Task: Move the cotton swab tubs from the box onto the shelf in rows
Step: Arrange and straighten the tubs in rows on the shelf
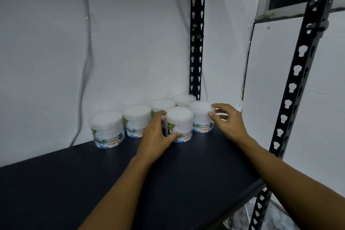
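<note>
Several clear cotton swab tubs with white tops stand on the dark shelf (93, 183) near the back wall. A back row runs from the leftmost tub (107, 129) to the corner tub (183, 99). Two tubs stand in front of that row. My left hand (158, 136) grips the left side of the front tub (180, 124), thumb low on its label. My right hand (226, 119) touches the right side of the neighbouring tub (200, 116) with spread fingertips. The box is out of view.
Black slotted uprights stand at the back corner (197, 33) and the front right (291, 89). A white wall with hanging cables (86, 61) lies behind the tubs. The shelf's front edge runs down to the right.
</note>
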`<state>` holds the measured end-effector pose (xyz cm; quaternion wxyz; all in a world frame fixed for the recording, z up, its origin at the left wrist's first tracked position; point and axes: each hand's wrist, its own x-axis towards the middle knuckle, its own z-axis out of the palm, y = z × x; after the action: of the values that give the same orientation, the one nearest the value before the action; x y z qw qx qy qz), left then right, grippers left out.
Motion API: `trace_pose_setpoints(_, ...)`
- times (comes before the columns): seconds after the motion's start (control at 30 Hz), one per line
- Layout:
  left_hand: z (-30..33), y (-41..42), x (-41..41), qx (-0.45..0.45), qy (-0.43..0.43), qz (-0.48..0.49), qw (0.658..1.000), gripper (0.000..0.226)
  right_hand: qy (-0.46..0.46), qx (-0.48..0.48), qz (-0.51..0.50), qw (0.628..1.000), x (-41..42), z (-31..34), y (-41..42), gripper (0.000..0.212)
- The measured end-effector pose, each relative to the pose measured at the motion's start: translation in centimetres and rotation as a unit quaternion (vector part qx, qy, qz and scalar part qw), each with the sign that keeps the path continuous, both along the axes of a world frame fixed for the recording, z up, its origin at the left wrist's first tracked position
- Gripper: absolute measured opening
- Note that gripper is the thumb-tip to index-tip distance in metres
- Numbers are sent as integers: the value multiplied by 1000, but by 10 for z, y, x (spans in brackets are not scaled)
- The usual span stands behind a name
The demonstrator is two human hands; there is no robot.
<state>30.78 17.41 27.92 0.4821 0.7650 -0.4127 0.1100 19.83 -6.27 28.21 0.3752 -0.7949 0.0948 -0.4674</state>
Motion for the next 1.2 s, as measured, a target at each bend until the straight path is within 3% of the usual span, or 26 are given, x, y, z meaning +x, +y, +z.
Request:
trace_pose_setpoints(0.43,-2,0,2,24,7,-24,999,77,40,37,24,998,-1,3,3,46)
trace_pose_setpoints(0.7,-2,0,2,26,12,-24,999,77,19,-4,42,999,-2,1,4,23)
trace_pose_setpoints(1.2,5,3,-5,14,53,-27,998,81,33,-1,57,998,-3,1,3,26)
